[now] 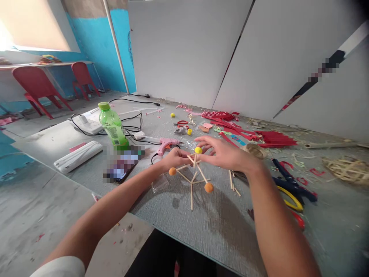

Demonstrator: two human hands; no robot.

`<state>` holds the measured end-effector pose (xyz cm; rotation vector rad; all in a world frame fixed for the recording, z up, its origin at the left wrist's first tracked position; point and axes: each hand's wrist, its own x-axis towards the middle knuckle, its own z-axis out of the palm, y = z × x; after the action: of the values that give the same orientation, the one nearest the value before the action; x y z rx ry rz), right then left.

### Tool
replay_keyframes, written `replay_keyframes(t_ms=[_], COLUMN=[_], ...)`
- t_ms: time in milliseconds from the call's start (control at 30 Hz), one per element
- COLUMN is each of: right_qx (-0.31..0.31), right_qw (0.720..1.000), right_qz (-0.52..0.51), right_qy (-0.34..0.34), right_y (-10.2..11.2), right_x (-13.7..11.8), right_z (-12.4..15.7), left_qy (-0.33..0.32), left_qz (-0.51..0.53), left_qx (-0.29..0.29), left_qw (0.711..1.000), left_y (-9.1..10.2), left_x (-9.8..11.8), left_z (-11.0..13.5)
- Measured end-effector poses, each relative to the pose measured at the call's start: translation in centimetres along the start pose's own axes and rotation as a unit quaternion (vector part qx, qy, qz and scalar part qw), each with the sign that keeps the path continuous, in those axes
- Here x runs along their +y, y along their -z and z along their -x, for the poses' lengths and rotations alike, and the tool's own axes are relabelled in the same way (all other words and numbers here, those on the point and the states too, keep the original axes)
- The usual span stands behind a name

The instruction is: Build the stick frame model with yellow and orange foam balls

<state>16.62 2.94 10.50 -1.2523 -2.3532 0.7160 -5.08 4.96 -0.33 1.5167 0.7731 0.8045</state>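
Observation:
A frame of thin wooden sticks (191, 194) stands above the grey table, with a yellow ball (198, 150) at its top and two orange balls (209, 187) lower at its sides. On its far side my left hand (176, 158) is closed, fingers pinching at the sticks; the exact grip is partly hidden. My right hand (217, 152) is beside the yellow ball, fingers apart and bent, its thumb close to the upper sticks. Whether the thumb touches them is unclear. A pink glue gun (165, 145) lies just beyond my left hand.
A green bottle (112, 127), a phone (122, 167), a white case (78, 157) and a power strip (88, 125) are on the left. Red-handled scissors (182, 123) and red strips (221, 119) lie farther back. Dark blue-handled tools (291, 181) and a woven piece (346, 169) are on the right.

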Motion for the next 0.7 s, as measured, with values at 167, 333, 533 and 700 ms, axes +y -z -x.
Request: replay_keyframes(t_ms=[167,333,533,700], right_qx=[0.168,0.207,0.243,0.247], right_qw=[0.978,0.941,0.894,0.876], right_qz=[-0.120,-0.249,-0.363,-0.405], right_qy=[-0.045,-0.095,-0.096,-0.083], right_y=[-1.5,-7.0,-10.7,-11.4], right_x=[2.7,4.5,4.6,3.9], right_z=[3.6,5.4,4.2,4.3], left_qy=[-0.019,-0.030,-0.031,-0.025], left_qz=[0.004,-0.012,-0.014,0.010], left_qx=[-0.008,-0.003,-0.017,-0.010], left_qw=[1.000,0.999,0.999,1.000], left_y=[-0.2,-0.3,-0.8,-0.9], left_x=[-0.5,-0.9,-0.1,0.0], left_z=[-0.2,-0.2,0.3,0.5])
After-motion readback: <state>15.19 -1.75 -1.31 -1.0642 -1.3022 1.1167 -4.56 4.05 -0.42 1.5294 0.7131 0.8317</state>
